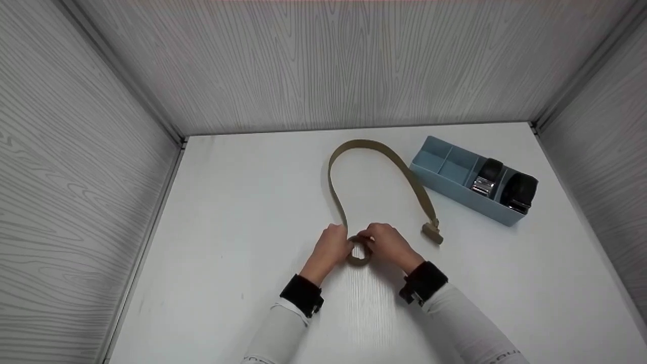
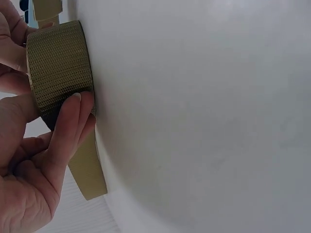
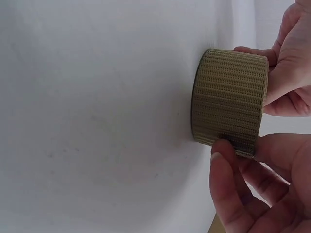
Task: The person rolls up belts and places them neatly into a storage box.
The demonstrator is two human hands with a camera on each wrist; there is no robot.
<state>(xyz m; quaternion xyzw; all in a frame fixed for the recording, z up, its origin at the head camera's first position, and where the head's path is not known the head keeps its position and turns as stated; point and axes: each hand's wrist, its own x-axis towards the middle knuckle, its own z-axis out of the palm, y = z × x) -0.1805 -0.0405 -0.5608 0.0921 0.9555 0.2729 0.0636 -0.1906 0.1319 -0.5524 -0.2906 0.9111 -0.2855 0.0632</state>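
An olive webbing belt (image 1: pixel 412 182) lies on its edge on the white table, one end wound into a round coil (image 1: pixel 358 262). My left hand (image 1: pixel 331 250) pinches the coil's left side, thumb inside the ring and fingers on the outer wrap. On the opposite side my right hand (image 1: pixel 391 245) pinches the coil the same way. In the right wrist view the coil (image 3: pixel 228 97) stands on edge between both hands, its ribbed weave showing. From it the loose strap arcs away and round to the right, ending in a tan buckle (image 1: pixel 432 233) beside the right hand.
A blue-grey divided box (image 1: pixel 465 196) stands at the back right. Two of its compartments hold a rolled black belt with a silver buckle (image 1: pixel 486 177) and another black roll (image 1: pixel 519 191). Grey wood-grain panels (image 1: pixel 323 65) enclose the table at the back and sides.
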